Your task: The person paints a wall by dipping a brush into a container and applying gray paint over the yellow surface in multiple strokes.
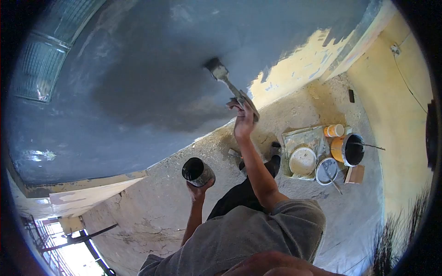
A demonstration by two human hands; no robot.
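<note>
My right hand (244, 122) is closed around the handle of a wide paintbrush (221, 73). The dark bristles press against the wall (152, 60), on a dark grey patch that looks wet. My left hand (199, 188) grips a paint-smeared can (200, 175) from below and around its side. Its mouth tilts toward the wall, and the inside looks dark. Grey covers most of the wall, while a ragged yellow area (294, 62) shows at the right along the floor edge.
To the right, a spattered sheet (290, 140) lies on the floor with a round white lid (302, 161). Beside it stand a bucket of dark paint (353, 149), a small orange-and-white tub (334, 130) and another lid (326, 171) with a stick. Glass blocks (39, 69) sit at upper left.
</note>
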